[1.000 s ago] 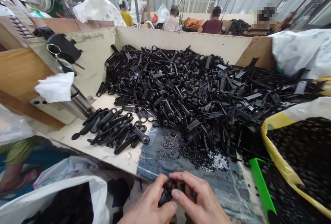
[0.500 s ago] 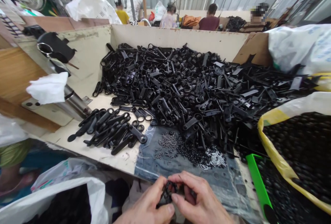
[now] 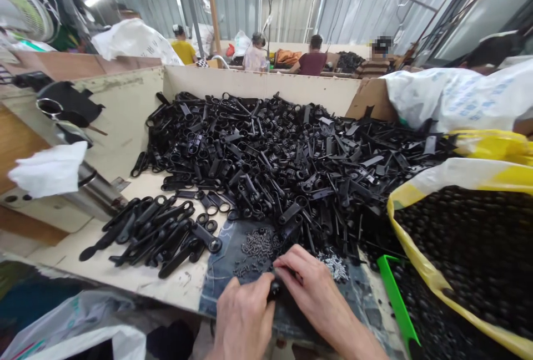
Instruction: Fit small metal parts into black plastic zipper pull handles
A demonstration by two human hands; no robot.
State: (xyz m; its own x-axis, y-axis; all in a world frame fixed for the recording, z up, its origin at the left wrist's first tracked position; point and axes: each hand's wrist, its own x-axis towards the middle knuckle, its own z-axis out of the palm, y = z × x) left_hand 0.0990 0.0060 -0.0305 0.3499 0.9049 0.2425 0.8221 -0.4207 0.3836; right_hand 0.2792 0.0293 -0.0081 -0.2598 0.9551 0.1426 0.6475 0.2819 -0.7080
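Hands meet at the lower centre of the frame. The left hand and right hand are both closed, pinching 1 small black part between their fingertips, over a denim cloth. Only a stub of the part shows between the thumbs, so its long axis and heading cannot be told. Tiny metal bits lie just beyond the fingers. A pile of black pieces fills the centre. A green scoop lies at lower right.

Between left hand and right hand a small part, over the mat; just behind, pins; farther behind, the parts pile; at right, a bag.
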